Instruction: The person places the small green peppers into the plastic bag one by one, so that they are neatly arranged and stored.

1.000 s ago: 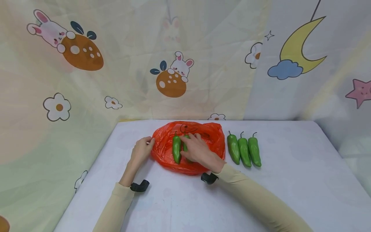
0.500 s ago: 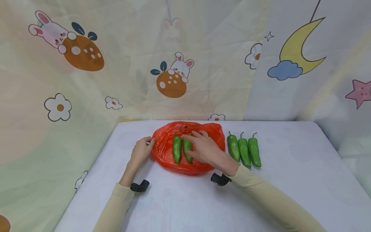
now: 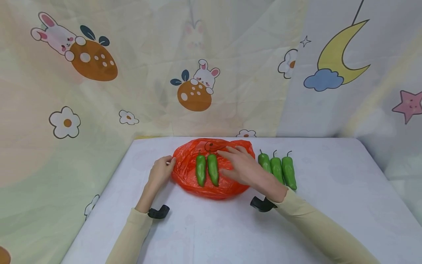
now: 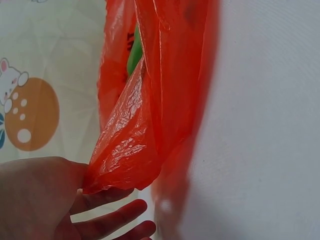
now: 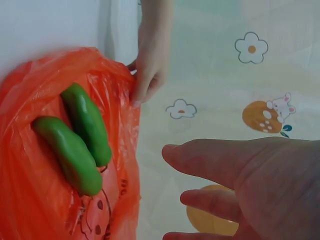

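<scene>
A red plastic bag [image 3: 192,185] lies spread on the table with two green peppers, the left one [image 3: 200,170] and the right one [image 3: 213,169], side by side in it. My left hand [image 3: 160,171] pinches the bag's left edge between thumb and finger; the left wrist view shows the film [image 4: 125,160] caught there. Above the bag's right half hovers my right hand [image 3: 242,167], fingers spread and holding nothing. In the right wrist view both peppers [image 5: 70,155] lie apart from its fingers [image 5: 200,157].
Right of the bag stand three more green peppers [image 3: 288,170] in a row, two partly covered by my right forearm. The white table [image 3: 204,227] ends at a printed cloth backdrop [image 3: 237,106] behind.
My right hand has let go of the right pepper in the bag and drawn back to the right, uncovering it. My left hand keeps its place on the bag's edge.
</scene>
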`<state>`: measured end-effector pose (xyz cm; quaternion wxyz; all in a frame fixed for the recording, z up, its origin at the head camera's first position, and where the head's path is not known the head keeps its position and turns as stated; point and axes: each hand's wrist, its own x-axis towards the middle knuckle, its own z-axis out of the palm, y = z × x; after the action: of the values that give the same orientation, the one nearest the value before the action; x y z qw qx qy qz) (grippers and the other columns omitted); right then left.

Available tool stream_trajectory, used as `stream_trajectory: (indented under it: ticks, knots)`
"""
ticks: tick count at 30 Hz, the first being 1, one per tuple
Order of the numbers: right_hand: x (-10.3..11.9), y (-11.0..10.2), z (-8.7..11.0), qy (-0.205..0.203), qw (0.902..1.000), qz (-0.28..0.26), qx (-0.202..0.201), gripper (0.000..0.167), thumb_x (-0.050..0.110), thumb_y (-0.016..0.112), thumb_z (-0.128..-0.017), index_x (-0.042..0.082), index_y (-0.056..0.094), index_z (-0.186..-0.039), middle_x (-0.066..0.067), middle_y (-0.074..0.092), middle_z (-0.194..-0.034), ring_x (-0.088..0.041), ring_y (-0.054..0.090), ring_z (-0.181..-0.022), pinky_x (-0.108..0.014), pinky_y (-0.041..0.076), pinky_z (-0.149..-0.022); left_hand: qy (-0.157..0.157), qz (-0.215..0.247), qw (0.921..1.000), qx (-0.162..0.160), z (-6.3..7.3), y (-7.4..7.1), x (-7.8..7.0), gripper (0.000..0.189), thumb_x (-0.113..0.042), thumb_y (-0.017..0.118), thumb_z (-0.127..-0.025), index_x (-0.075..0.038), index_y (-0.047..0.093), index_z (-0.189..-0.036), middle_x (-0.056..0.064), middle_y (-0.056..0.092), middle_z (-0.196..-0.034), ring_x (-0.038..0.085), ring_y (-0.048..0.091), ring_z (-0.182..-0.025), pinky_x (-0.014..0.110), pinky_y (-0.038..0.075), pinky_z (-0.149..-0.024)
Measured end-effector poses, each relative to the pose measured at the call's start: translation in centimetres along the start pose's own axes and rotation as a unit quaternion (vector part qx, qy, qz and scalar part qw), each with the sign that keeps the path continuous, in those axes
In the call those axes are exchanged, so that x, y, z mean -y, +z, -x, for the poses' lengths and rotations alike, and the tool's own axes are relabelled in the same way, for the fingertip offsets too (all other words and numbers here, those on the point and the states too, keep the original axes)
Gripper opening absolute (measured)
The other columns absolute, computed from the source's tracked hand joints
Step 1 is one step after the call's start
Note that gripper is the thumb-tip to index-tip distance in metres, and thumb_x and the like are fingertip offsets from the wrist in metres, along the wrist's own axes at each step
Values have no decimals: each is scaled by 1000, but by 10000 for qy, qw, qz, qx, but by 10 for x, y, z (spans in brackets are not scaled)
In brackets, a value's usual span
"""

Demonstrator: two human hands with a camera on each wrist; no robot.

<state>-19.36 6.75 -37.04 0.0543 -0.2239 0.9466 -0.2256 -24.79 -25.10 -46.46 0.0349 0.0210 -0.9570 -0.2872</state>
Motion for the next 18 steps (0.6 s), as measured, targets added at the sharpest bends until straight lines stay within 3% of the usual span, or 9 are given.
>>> stream_trajectory:
  ticks: [5, 12, 18]
  knots:
    - [-7, -7, 5, -45, 10000, 26, 12, 66, 35, 69, -93, 20, 44, -152, -16, 37, -160, -46, 27, -148, -66, 31, -112, -20, 4, 10000, 22, 1, -1, -1, 33, -33, 50, -103, -11, 67, -85, 11, 72, -97, 22, 61, -77, 29, 45, -61]
    - [-15, -19, 14, 263, 9992, -147, 255, 69, 39, 71, -91, 23, 43, -153, -19, 32, -161, -46, 24, -148, -66, 45, -100, -23, 11, 10000, 23, 0, 1, 0, 32, -33, 50, -103, -11, 67, -86, 12, 72, -98, 22, 62, -77, 29, 46, -60]
    - [-26, -28, 22, 403, 9987, -113, 306, 72, 39, 72, -90, 23, 42, -153, -19, 30, -162, -45, 25, -147, -63, 48, -97, -45, 10, 10000, 48, -1, 1, 0, 32, -33, 50, -103, -10, 68, -89, 12, 72, -101, 22, 62, -77, 29, 46, -60]
